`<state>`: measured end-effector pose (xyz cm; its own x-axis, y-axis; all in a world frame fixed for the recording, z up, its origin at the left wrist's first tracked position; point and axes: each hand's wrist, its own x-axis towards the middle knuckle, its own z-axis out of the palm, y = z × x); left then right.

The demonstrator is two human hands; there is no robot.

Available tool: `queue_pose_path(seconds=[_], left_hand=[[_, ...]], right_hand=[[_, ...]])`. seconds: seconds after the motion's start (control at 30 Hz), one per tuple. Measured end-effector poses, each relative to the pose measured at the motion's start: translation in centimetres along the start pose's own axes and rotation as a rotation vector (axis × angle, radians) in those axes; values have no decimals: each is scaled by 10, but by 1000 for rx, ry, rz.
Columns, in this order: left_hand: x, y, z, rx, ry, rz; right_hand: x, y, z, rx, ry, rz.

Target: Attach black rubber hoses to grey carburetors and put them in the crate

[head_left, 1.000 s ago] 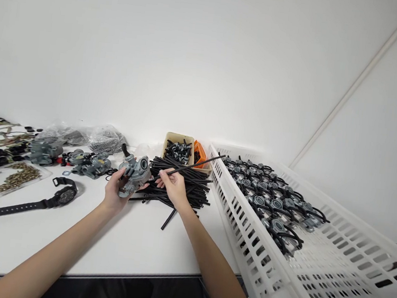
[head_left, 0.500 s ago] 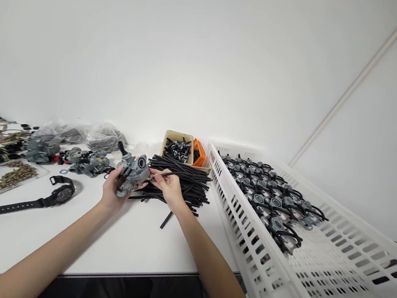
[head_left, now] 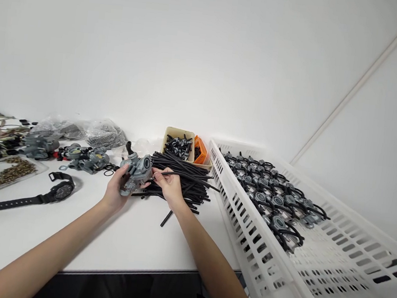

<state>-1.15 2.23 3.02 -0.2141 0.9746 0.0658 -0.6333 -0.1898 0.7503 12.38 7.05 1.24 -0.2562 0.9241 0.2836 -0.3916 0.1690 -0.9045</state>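
A grey metal carburetor (head_left: 137,173) with a black cap on its upper end is gripped in my left hand (head_left: 116,188), held above the table. My right hand (head_left: 169,187) is closed in a pinch on a black rubber hose (head_left: 195,179) at the carburetor's right side. One end of that hose meets the carburetor near my fingertips; whether it is seated there I cannot tell. Behind and below my right hand lies a pile of similar black hoses (head_left: 178,166), with one short piece (head_left: 166,218) lying apart in front.
A white slotted crate (head_left: 247,221) at right holds rows of carburetors with hoses. Behind the pile stand a cream bin (head_left: 167,133) of small parts and an orange basket (head_left: 201,150). At left are a black watch (head_left: 61,190), more carburetors (head_left: 88,158) and a tray of brass fittings (head_left: 11,175).
The carburetor has shifted slightly right and turned a little more upright. The hose in my right hand now shows stretching out to the right over the pile.
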Motion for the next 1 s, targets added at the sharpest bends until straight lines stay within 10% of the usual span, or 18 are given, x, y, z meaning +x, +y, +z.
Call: queue_pose_path(seconds=[1.0], left_hand=[[-3,7,0,-6,20,-13]], right_hand=[[1,5,8,-68,9,-132]])
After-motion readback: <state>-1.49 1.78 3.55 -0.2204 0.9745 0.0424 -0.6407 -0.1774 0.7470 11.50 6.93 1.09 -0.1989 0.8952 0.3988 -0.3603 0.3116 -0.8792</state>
